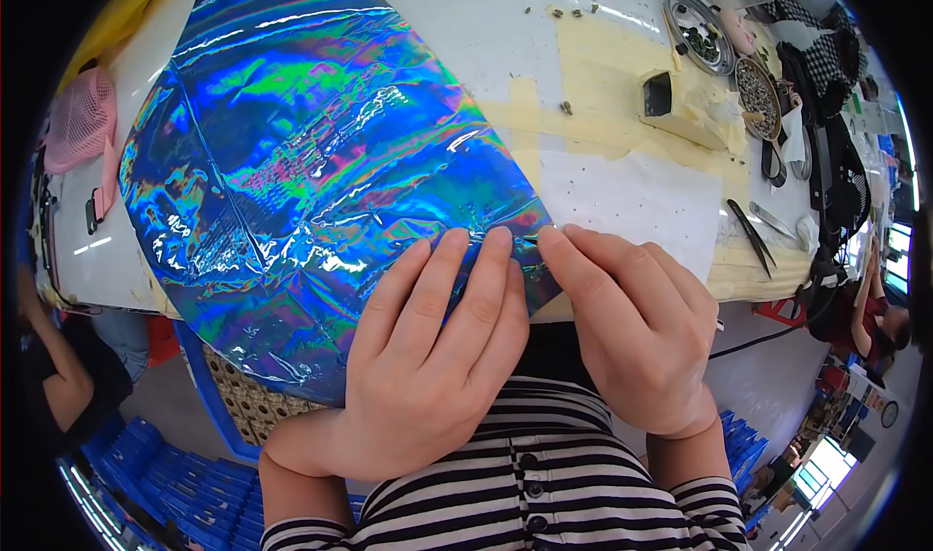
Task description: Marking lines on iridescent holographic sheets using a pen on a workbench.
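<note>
A large shiny sheet of blue iridescent film [301, 153] covers the left and middle of the table and hangs over the near edge. It is creased and wrinkled. My left hand [432, 357] lies on its near part, fingers stretched out and pressing it down. At the film's right edge, my right hand [641, 332] is closed, thumb and forefinger pinched at the film's edge. A thin dark bit shows by those fingertips, too small to name. Both hands are close together, with the right one just beside the left fingertips.
Tweezers [751, 238] lie at the right near a round metal tray [700, 31] and a bowl of small pieces [758, 99]. An open cream box [685, 109] stands on yellow paper. A pink mesh basket [83, 119] sits far left; blue trays [175, 483] are stacked below.
</note>
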### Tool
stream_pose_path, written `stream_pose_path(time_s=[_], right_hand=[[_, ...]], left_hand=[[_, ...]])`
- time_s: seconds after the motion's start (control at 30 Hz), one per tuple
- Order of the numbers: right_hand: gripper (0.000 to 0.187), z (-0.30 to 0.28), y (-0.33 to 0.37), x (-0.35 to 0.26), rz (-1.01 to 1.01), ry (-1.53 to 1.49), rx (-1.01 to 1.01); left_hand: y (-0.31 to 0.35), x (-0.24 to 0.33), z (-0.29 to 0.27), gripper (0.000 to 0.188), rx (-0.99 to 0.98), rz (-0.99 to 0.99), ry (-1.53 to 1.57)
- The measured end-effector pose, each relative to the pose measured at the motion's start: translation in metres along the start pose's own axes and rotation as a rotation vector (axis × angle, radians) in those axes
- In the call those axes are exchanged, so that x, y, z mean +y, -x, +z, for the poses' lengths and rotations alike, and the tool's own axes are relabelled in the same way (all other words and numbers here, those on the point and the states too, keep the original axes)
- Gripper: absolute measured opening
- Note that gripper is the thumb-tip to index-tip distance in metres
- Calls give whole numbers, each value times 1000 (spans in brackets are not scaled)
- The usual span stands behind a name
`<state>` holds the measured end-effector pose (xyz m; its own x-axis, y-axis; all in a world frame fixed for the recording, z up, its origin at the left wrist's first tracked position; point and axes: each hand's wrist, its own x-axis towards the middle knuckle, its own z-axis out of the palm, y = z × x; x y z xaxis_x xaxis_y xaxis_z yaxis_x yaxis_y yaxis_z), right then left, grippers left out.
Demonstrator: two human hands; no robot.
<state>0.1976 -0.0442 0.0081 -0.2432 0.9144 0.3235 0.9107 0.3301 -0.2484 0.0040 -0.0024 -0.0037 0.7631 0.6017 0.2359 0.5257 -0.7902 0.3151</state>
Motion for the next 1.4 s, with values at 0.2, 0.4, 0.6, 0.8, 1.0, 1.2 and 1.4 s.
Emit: stream_pose_path(time_s=[0.2,0.4,0.6,0.8,1.0,1.2,1.4], right_hand=[[35,0,-1,-1,-3,10,2],[36,-1,-1,-1,-2,10,-13],[35,-1,-1,-1,-4,5,-9],[32,-4,-4,-3,-3,23,-22],[29,-5,-5,-4,-2,27,-33],[27,-5,-4,-3,-18,38,-34],[26,-4,-4,-4,-27,56,-41]], left_hand=[[0,1,0,40,0,0,-12],[0,1,0,40,0,1,-16],[-1,0,0,39,4,4,-18],[-3,-1,3,29,50,22,-65],[-2,-2,5,26,72,34,-88],[-1,0,0,41,0,5,-14],[-1,-2,0,42,-1,6,-2]])
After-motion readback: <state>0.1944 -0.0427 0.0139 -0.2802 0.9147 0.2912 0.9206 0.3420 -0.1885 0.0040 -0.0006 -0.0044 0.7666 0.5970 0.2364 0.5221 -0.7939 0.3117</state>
